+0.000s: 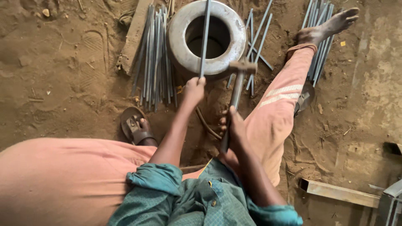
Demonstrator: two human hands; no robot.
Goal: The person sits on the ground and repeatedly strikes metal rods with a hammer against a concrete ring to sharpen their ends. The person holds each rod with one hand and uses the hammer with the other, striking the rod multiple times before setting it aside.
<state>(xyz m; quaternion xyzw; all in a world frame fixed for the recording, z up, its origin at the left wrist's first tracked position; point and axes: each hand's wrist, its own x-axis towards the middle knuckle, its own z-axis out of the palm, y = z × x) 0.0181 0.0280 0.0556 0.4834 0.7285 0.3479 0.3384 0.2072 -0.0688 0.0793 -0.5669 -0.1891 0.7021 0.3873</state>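
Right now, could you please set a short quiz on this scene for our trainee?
1. True or false: the left hand holds a thin metal rod across the metal ring.
2. What does the right hand grip? A) a saw B) a hammer C) a brush
3. Where does the pile of rods lie relative to the ring?

Key:
1. True.
2. B; its head hangs near the ring's rim.
3. On the dirt floor, just left of the ring in the picture.
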